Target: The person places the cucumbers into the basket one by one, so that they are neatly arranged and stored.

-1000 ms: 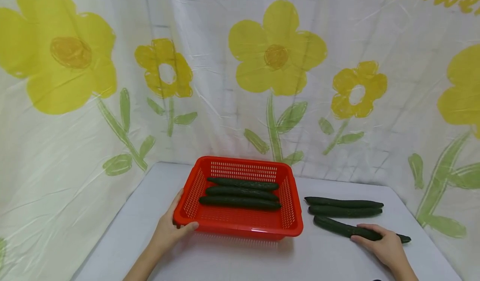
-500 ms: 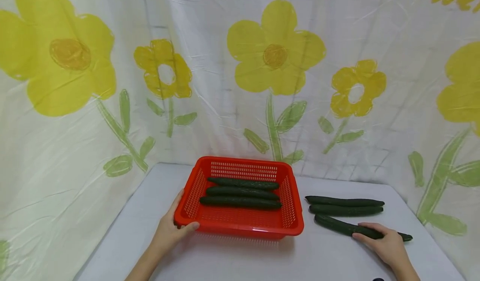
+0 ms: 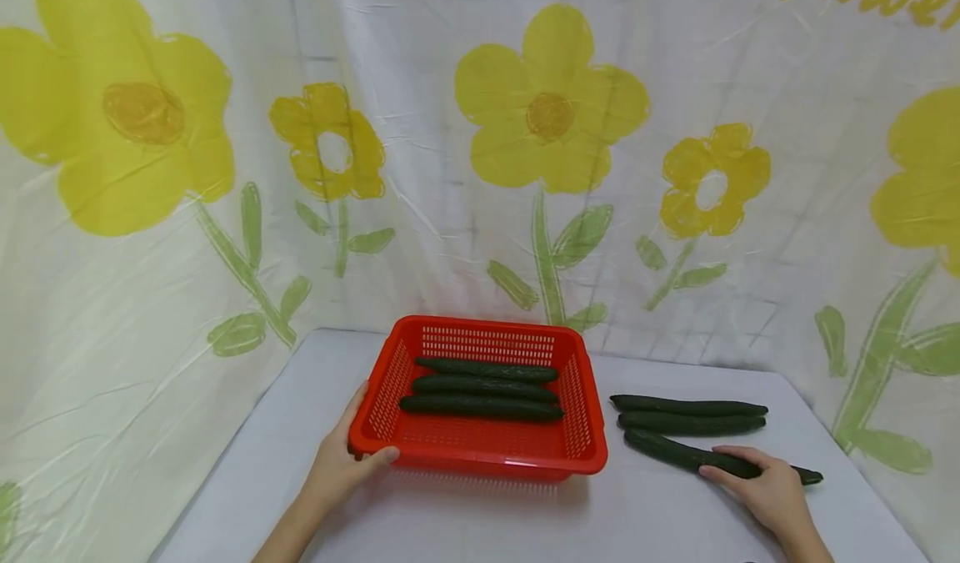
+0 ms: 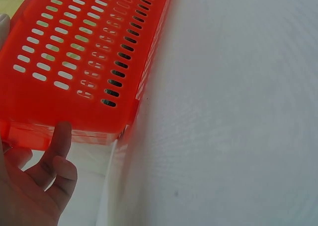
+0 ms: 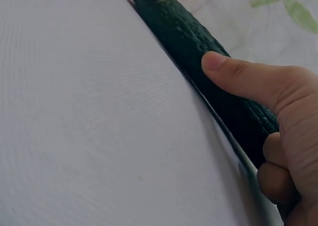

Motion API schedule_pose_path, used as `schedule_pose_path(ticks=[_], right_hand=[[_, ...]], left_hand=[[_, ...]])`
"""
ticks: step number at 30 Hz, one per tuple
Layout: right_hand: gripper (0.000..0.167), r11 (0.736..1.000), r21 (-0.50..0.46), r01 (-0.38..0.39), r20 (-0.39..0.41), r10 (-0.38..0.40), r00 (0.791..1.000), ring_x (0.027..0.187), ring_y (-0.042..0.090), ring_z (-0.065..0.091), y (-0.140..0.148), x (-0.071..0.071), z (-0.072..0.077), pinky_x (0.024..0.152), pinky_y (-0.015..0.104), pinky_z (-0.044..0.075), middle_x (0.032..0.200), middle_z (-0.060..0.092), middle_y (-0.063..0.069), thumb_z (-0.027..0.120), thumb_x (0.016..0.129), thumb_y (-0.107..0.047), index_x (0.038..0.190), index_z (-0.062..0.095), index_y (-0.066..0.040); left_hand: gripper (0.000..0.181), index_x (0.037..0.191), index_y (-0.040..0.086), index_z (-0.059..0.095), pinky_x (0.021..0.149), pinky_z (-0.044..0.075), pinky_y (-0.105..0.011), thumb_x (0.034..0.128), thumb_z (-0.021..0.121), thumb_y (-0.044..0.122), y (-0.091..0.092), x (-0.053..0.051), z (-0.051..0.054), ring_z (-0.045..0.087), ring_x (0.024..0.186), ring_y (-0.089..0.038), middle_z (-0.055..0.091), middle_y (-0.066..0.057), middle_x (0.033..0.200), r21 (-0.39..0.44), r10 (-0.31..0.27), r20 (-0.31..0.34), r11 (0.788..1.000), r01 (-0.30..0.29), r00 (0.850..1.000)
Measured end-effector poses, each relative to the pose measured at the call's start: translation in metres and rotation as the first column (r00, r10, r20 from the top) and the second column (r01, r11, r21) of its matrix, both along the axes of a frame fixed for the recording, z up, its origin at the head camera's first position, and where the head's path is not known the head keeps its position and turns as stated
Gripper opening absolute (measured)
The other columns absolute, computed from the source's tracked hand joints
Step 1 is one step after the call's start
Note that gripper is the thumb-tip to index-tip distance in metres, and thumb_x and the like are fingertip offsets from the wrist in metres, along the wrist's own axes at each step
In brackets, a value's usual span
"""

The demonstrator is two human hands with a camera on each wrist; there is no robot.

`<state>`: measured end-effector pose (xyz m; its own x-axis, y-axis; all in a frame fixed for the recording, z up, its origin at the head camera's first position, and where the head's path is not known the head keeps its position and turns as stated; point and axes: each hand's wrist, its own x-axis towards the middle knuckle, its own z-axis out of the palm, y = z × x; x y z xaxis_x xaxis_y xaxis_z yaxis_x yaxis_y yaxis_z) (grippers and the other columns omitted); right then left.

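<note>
Pale and smooth, the surface [image 3: 465,530] spreads before us; we read places from a dial centred on the red basket [image 3: 480,461], twelve o'clock pointing straight away from us. Nearest, towards four o'clock, our right grip [image 3: 768,492] is curled round the dark green held cucumber [image 3: 678,454], the thumb lying along its bumpy skin. This cucumber slants, one end aimed between nine and ten o'clock, the other between three and four. We cannot tell whether it is lifted or rests on the surface. At about eight o'clock our left grip [image 3: 341,461] is clamped on the basket's near corner, thumb over the rim and fingers outside.

Just beyond the held cucumber, at three o'clock, we have a nearer loose cucumber [image 3: 692,424] and a farther loose cucumber [image 3: 690,405], side by side on the surface. Inside the basket we count a front cucumber [image 3: 480,407], a middle cucumber [image 3: 483,388] and a back cucumber [image 3: 486,369], all lying roughly from nine to three. Past the surface's far edge, at twelve o'clock, rises our white backdrop [image 3: 420,71], printed with yellow flowers [image 3: 570,150].
</note>
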<state>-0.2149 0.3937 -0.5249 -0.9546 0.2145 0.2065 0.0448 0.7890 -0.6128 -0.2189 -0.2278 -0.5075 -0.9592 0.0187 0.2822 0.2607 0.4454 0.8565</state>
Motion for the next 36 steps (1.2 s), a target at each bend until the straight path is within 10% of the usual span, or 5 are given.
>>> schedule_pose_path(ticks=[10,20,36], right_hand=[[0.055,1.0,-0.015,-0.001,-0.033,0.0,0.999,0.122,0.054,0.063,-0.008,-0.006,0.002,0.095,0.064,0.049,0.123,0.075,0.025,0.095,0.077,-0.047,0.114,0.082,-0.008],[0.075,0.996,-0.089,0.023,0.111,-0.013,0.994,0.132,0.056,0.054,-0.011,-0.011,0.019,0.102,0.067,0.046,0.141,0.062,0.031,0.087,0.082,-0.06,0.13,0.075,-0.004],[0.069,0.996,-0.089,0.025,-0.003,-0.025,1.0,0.131,0.052,0.055,-0.024,-0.025,0.049,0.09,0.057,0.052,0.139,0.065,0.029,0.085,0.085,-0.057,0.13,0.075,-0.006]], left_hand=[[0.107,0.171,0.021,0.024,0.092,0.054,-0.021,0.0852,0.088,0.024,0.0,0.0,0.0,0.061,0.124,-0.028,0.047,-0.017,0.163,0.007,-0.003,-0.005,1.0,0.003,1.0],[0.107,0.17,0.023,0.024,0.091,0.054,-0.022,0.0853,0.088,0.025,0.0,-0.002,0.0,0.061,0.123,-0.027,0.049,-0.016,0.162,0.001,0.001,0.0,1.0,-0.001,1.0],[0.106,0.17,0.024,0.024,0.092,0.054,-0.023,0.0854,0.088,0.025,0.0,0.0,-0.001,0.062,0.123,-0.027,0.05,-0.017,0.161,-0.002,0.014,0.019,1.0,-0.014,1.0]])
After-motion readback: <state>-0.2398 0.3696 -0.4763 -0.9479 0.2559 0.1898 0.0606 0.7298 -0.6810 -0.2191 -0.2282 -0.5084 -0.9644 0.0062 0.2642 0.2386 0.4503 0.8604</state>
